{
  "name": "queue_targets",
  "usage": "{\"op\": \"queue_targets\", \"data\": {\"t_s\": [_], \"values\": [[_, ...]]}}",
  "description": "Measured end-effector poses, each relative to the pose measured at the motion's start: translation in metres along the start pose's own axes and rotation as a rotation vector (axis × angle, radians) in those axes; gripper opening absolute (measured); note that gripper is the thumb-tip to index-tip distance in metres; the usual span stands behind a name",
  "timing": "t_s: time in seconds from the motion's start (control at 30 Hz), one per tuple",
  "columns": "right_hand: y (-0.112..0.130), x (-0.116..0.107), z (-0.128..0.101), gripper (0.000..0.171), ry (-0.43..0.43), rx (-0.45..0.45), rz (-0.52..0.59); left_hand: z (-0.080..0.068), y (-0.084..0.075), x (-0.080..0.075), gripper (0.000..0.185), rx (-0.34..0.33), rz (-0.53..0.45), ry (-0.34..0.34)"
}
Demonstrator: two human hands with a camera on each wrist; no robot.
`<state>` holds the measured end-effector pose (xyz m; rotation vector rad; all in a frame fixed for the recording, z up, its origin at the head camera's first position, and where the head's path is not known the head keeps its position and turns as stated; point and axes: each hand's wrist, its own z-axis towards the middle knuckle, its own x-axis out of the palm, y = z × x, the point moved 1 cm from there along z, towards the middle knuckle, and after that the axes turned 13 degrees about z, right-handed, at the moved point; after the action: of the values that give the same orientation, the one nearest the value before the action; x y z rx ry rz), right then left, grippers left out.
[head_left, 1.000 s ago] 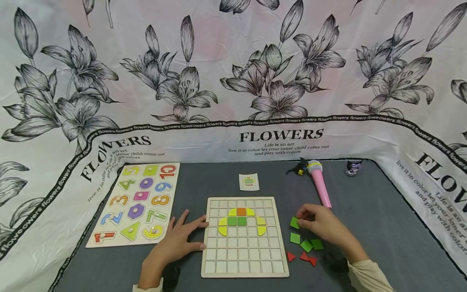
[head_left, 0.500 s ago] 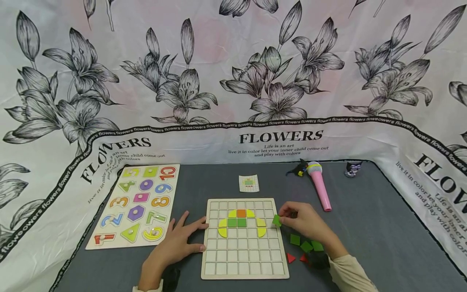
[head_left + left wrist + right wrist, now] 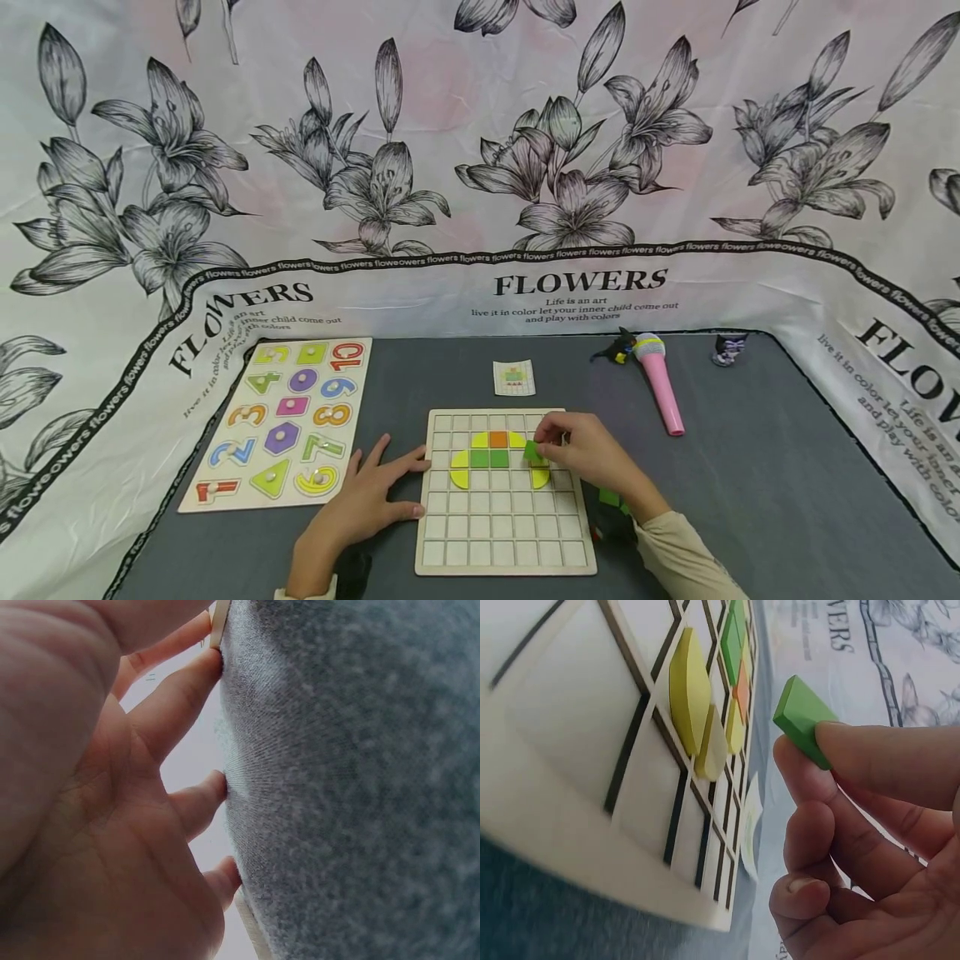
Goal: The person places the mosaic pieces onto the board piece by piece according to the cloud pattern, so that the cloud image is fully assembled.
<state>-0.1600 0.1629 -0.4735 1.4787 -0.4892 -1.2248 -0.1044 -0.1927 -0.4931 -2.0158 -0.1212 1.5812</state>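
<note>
In the head view, a pale wooden grid board (image 3: 506,529) lies on the dark table. Set in its cells are an orange square (image 3: 498,439), two green squares (image 3: 489,458) and several yellow curved-edge pieces (image 3: 460,469). My right hand (image 3: 592,454) pinches a green square tile (image 3: 531,452) between thumb and index finger, above the board's right half. The right wrist view shows that tile (image 3: 806,712) tilted and apart from the grid. With spread fingers, my left hand (image 3: 363,492) touches the board's left edge; its fingertips also meet that edge (image 3: 219,626) in the left wrist view.
Loose green tiles (image 3: 609,497) lie right of the board, partly hidden by my right arm. A pattern card (image 3: 514,378) sits behind it. At left lies a number-and-shape puzzle (image 3: 272,406). Farther back are a pink toy microphone (image 3: 660,392), a black figure (image 3: 618,347) and a small figurine (image 3: 727,350).
My right hand has carried the green tile leftward from the loose pile to above the board's right half. Its arm now covers most of the pile. The left hand stays at the board's edge.
</note>
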Motion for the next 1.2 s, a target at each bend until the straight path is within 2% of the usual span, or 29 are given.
{"op": "queue_targets", "data": {"t_s": [0.53, 0.8, 1.0, 1.2], "values": [[-0.002, 0.017, 0.02, 0.011, 0.077, 0.028, -0.079, 0.0, 0.0, 0.0, 0.073, 0.008, -0.012, 0.006], [0.0, 0.022, 0.024, 0.013, 0.126, -0.013, -0.133, 0.0, -0.001, -0.001, 0.072, 0.01, -0.013, 0.008], [-0.001, 0.023, 0.026, 0.011, 0.135, -0.037, -0.182, 0.0, -0.001, -0.002, 0.077, 0.002, -0.01, 0.009], [-0.003, 0.027, 0.027, 0.018, 0.133, -0.096, -0.237, 0.0, -0.001, -0.001, 0.076, -0.002, -0.003, 0.009]]}}
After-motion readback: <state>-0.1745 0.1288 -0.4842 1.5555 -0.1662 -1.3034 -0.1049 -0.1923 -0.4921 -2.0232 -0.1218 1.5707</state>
